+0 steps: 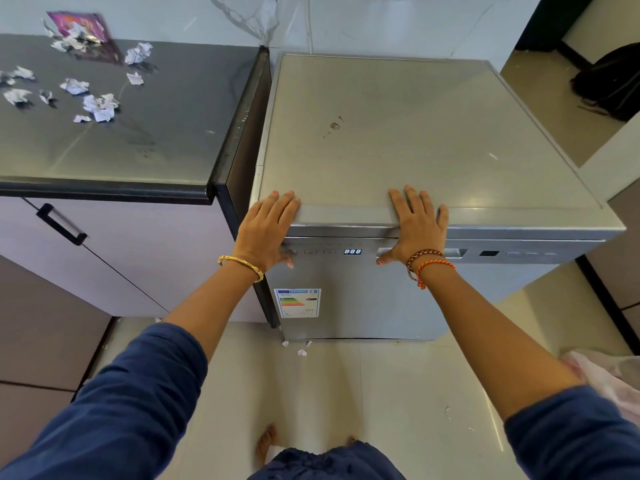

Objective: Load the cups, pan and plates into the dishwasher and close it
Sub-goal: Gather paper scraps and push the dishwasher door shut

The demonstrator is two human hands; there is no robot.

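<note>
A silver freestanding dishwasher [433, 133] stands in front of me with its door [360, 299] shut. The display on its control panel [352, 251] reads 888. My left hand [268, 226] lies flat over the top front edge near the left corner, its thumb down on the panel. My right hand [417, 226] rests flat on the same edge near the middle, its thumb by the door's handle recess. Both hands have straight fingers and hold nothing. No cups, pan or plates show anywhere in view.
A dark counter [145, 126] to the left carries several crumpled paper scraps [98, 107] and a purple packet [78, 26]. Below it is a cabinet door with a black handle [60, 225]. A black bag [613, 81] lies at the far right. Paper bits [302, 352] litter the tiled floor.
</note>
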